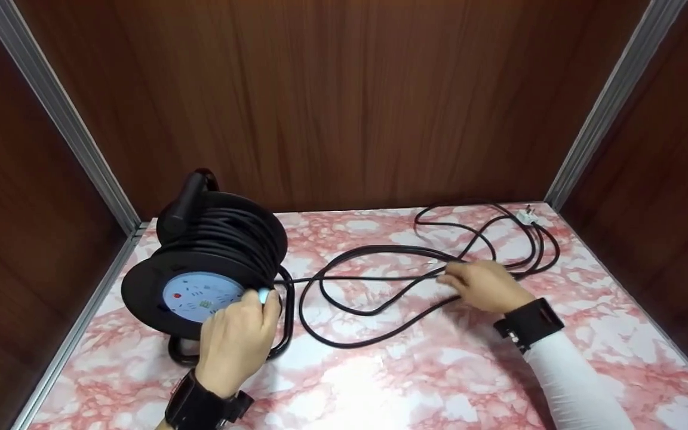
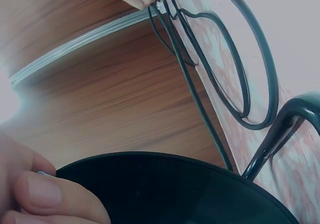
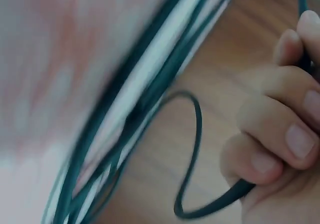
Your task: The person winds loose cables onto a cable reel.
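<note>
A black cable reel [image 1: 147, 292] with a pale blue socket panel [image 1: 197, 295] stands at the left, black cable [image 1: 230, 230] wound on its drum. My left hand [image 1: 239, 337] grips the small light blue crank knob [image 1: 264, 294] on the reel's near flange. In the left wrist view, its fingers [image 2: 45, 191] curl beside the black flange [image 2: 165, 189]. To the right, my right hand [image 1: 487, 286] is over the loose cable. The right wrist view shows the cable [image 3: 240, 190] running through its curled fingers [image 3: 270, 119].
Loose loops of cable [image 1: 350, 345] lie across the pink marbled table [image 1: 380, 382], with more loops at the back right. A white plug [image 1: 526, 216] lies near the back right corner. Brown wood-patterned panels [image 1: 344, 101] with metal corner strips enclose the table on three sides.
</note>
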